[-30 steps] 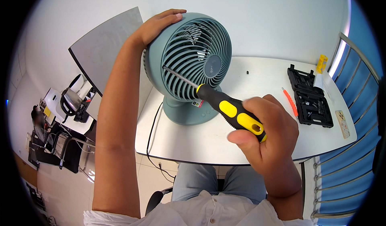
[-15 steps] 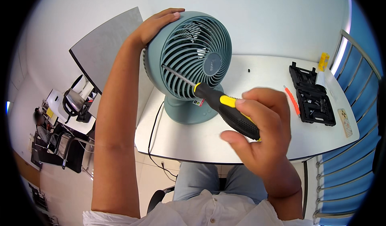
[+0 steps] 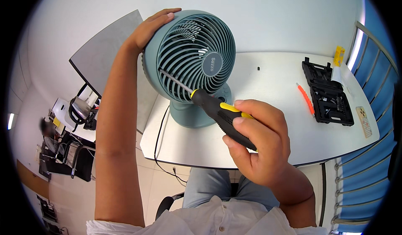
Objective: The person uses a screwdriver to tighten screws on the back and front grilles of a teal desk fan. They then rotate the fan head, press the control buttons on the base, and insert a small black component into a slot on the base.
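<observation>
A grey-green desk fan (image 3: 212,64) with a spiral grille stands on the white table. My left hand (image 3: 151,27) grips the upper left of its round housing, fingers over the top. In front of the grille, my right hand (image 3: 262,141) holds a screwdriver (image 3: 222,117) by its black and yellow handle, fingers and thumb pressed on it. The shaft slants up and left, its tip at the left part of the grille near the rim. Whether the tip sits in a screw is too small to tell. The fan's base (image 3: 190,116) is partly hidden behind the screwdriver.
On the table's right lie an open black tool case (image 3: 328,93), an orange-red stick-like tool (image 3: 306,100), a beige power strip (image 3: 364,122) and a yellow item (image 3: 339,56). A small black piece (image 3: 258,68) lies mid-table. A black cord (image 3: 157,145) hangs over the front edge. Metal railing stands right.
My right thumb and fingers have closed in on the screwdriver handle, which is turned a little. Fan, left hand and screwdriver appear slightly farther left as the view has shifted.
</observation>
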`<state>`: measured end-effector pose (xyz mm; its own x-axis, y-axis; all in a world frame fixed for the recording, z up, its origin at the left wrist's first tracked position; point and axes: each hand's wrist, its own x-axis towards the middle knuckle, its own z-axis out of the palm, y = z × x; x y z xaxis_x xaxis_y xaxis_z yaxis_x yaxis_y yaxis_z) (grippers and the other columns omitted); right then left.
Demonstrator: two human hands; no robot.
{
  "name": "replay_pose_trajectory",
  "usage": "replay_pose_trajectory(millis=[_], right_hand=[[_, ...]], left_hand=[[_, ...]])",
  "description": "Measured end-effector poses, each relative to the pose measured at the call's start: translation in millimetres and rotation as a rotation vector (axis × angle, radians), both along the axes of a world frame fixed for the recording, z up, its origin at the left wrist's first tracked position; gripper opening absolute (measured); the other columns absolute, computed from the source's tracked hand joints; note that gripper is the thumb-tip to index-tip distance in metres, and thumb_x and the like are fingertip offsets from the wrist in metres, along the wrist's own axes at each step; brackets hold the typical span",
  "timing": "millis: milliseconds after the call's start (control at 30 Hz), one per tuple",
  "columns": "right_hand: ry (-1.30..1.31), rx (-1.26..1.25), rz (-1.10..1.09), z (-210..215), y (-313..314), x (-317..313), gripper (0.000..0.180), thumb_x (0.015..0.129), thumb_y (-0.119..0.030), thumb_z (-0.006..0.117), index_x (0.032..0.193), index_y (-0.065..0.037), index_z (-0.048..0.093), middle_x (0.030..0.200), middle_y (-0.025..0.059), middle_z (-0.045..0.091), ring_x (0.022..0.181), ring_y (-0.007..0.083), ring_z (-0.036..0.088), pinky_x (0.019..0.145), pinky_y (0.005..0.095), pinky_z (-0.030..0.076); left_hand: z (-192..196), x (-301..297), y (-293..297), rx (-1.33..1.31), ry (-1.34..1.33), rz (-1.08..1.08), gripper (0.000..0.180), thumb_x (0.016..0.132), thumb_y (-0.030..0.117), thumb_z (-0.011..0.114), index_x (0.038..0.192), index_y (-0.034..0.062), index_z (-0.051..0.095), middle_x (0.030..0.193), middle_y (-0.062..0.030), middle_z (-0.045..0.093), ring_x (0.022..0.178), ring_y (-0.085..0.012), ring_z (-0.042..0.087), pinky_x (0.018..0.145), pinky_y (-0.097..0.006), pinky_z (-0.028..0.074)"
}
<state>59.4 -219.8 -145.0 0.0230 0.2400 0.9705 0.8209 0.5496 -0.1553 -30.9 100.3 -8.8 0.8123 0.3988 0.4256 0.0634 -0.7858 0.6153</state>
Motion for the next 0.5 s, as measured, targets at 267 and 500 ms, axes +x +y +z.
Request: replay_pose_trajectory(millis=[267, 500], right_hand=[[0.036, 0.124, 0.009, 0.1, 2.7, 1.0, 0.037, 0.067, 0.008, 0.069, 0.102, 0.002, 0.059, 0.107, 0.0238, 0.059, 0.075, 0.0260, 0.064, 0.062, 0.0289, 0.055], [-0.024, 0.060, 0.038, -0.7, -2.5, -1.1, 0.036, 0.069, 0.004, 0.070, 0.103, 0.000, 0.056, 0.110, 0.0239, 0.057, 0.088, 0.0291, 0.061, 0.071, 0.0328, 0.054]], left_hand=[[1.4, -1.2, -1.5, -0.023, 0.006, -0.016, 0.060, 0.091, 0.049, 0.050, 0.134, 0.0073, 0.052, 0.126, -0.0139, 0.058, 0.114, -0.0233, 0.056, 0.099, -0.031, 0.041], [2.0, -2.0, -3.4, -0.004, 0.039, -0.044, 0.059, 0.096, 0.043, 0.044, 0.138, 0.0027, 0.045, 0.128, -0.0144, 0.056, 0.115, -0.0214, 0.055, 0.100, -0.030, 0.041]])
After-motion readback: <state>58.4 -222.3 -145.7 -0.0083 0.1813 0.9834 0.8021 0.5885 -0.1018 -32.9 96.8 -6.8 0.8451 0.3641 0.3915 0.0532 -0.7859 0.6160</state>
